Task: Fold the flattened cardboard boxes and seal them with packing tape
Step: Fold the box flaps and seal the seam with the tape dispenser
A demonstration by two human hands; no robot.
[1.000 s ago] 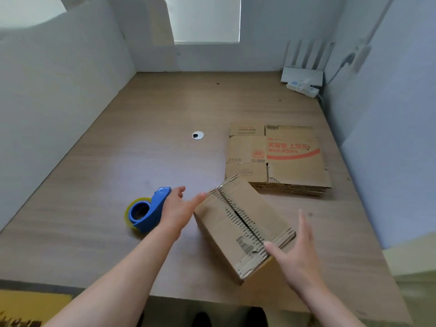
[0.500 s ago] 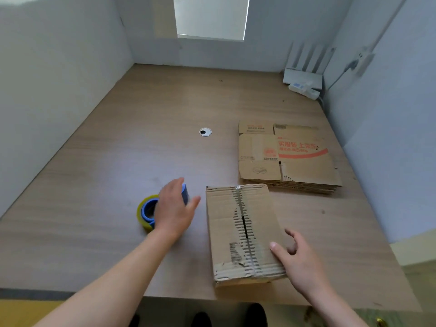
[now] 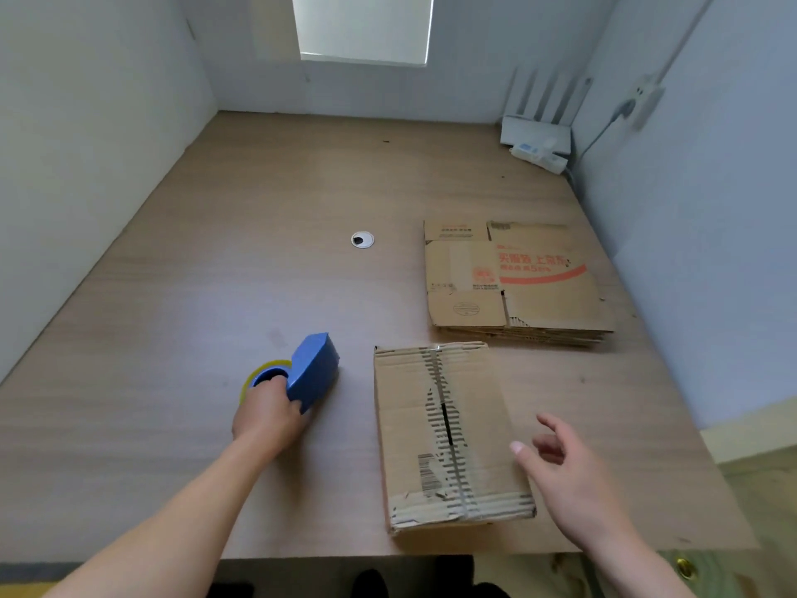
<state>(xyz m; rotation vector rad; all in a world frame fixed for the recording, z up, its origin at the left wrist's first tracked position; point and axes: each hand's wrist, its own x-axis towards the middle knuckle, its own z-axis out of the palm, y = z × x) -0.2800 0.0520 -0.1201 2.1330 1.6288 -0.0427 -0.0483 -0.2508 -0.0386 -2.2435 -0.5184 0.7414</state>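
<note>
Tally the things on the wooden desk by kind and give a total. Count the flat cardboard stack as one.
folded brown cardboard box: 1
stack of flattened brown cardboard boxes: 1
blue handheld tape dispenser: 1
white router with antennas: 1
white power strip: 1
white round cable grommet: 1
Total: 6

Our walled-in corner
We see a wood-grain worktop (image 3: 258, 274), pale walls (image 3: 86, 144), a bright window (image 3: 364, 25), a white router (image 3: 537, 131).
</note>
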